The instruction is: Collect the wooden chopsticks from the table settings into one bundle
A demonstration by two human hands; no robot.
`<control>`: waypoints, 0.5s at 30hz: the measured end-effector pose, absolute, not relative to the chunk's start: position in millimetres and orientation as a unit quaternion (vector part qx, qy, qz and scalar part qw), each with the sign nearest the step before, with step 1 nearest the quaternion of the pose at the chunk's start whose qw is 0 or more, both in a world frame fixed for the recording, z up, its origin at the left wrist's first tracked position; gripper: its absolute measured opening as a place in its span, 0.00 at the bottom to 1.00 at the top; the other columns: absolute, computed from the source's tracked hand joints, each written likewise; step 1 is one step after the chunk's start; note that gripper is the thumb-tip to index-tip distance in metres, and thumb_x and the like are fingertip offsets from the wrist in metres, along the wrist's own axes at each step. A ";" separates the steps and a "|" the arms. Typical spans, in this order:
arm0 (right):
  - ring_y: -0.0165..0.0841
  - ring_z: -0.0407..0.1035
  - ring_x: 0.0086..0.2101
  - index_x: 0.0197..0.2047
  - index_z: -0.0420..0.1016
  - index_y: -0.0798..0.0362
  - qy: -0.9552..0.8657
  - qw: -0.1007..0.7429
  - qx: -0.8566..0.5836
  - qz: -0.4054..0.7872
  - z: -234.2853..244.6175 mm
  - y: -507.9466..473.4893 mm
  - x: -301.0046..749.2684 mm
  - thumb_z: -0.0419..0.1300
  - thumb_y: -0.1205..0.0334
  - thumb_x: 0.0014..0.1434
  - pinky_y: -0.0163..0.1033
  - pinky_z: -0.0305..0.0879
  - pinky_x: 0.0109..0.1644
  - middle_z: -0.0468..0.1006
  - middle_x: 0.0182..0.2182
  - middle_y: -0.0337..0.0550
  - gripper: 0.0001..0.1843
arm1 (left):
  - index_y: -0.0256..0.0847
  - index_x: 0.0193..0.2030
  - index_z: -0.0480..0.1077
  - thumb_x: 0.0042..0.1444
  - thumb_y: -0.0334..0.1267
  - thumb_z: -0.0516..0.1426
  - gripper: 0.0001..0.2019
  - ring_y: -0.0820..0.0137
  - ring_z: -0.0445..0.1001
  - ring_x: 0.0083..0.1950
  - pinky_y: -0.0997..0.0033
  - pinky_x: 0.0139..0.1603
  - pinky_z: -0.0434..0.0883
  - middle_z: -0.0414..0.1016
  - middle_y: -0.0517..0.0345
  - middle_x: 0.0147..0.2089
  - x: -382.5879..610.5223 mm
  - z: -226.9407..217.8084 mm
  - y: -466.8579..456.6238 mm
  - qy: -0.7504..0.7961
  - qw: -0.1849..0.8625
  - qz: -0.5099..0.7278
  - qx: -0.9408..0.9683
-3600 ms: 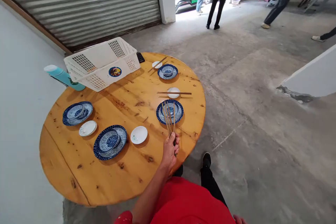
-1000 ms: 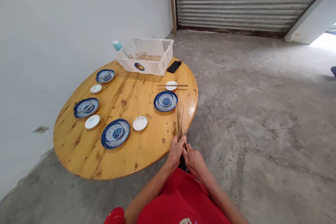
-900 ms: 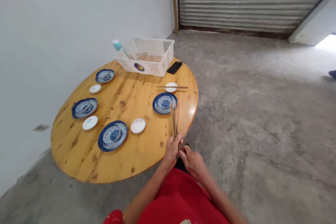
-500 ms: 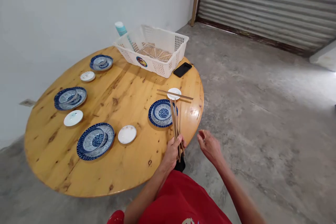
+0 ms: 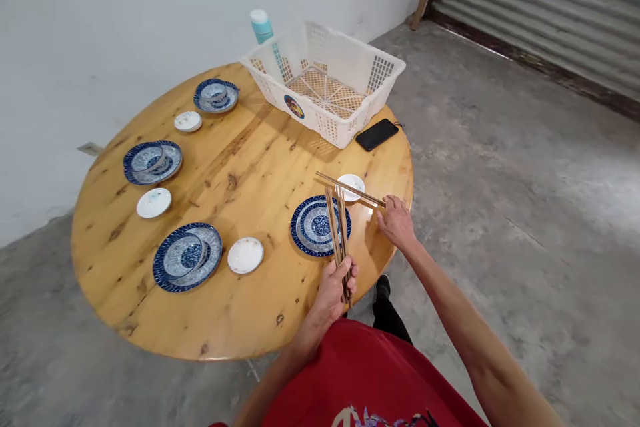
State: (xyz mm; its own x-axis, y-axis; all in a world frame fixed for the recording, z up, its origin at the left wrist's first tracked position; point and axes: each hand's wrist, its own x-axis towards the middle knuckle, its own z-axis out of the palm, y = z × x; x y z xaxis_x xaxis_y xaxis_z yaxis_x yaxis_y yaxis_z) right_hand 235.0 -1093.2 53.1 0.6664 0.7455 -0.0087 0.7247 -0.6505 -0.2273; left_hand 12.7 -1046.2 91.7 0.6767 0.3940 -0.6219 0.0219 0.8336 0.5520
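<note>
My left hand is closed round a bundle of wooden chopsticks that points up over a blue patterned plate with a bowl near the edge of the round wooden table. My right hand reaches to the table's right rim. Its fingers are pinched on the near end of a pair of chopsticks lying across a small white dish.
Three more blue plates with bowls each have a small white dish beside them. A white plastic basket, a black phone and a teal bottle stand at the far side. A white wall is on the left and concrete floor on the right.
I have walked round the table. My right hand left the bundle in my left hand, stretched forward and closed on the pair lying across the white dish.
</note>
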 end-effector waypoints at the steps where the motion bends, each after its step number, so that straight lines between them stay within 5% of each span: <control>1: 0.48 0.60 0.58 0.61 0.64 0.63 -0.408 0.082 -0.908 0.054 51.4 -1085.4 240.2 0.51 0.59 0.66 0.49 0.56 0.61 0.65 0.60 0.63 0.24 | 0.37 0.35 0.65 0.45 0.51 0.68 0.22 0.86 0.58 0.19 0.83 0.19 0.55 0.66 0.67 0.27 14.9 92.7 -1046.5 0.389 0.876 0.114 0.262; 9: 0.43 0.73 0.44 0.49 0.69 0.59 -0.416 -0.040 -0.891 0.177 53.7 -1062.6 256.9 0.47 0.59 0.69 0.42 0.63 0.46 0.78 0.41 0.59 0.16 | 0.38 0.36 0.64 0.46 0.56 0.66 0.24 0.86 0.53 0.18 0.84 0.17 0.50 0.64 0.68 0.26 42.5 91.5 -1060.3 0.431 0.843 0.193 0.258; 15: 0.36 0.73 0.35 0.38 0.69 0.54 -0.432 0.152 -0.849 0.264 70.3 -1104.5 237.0 0.42 0.54 0.70 0.37 0.62 0.38 0.78 0.32 0.48 0.19 | 0.39 0.32 0.62 0.45 0.54 0.66 0.23 0.86 0.51 0.17 0.82 0.16 0.48 0.61 0.70 0.24 81.4 83.8 -1058.5 0.465 0.782 0.276 0.309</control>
State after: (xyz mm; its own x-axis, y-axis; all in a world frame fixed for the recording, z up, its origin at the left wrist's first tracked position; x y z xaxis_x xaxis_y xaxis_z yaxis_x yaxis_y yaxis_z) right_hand 237.0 -1104.5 70.3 0.4873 0.8135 -0.3174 0.6528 -0.5808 -0.4864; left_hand 81.4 -1058.5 83.8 0.4152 0.7194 -0.5568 -0.1448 0.6565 0.7403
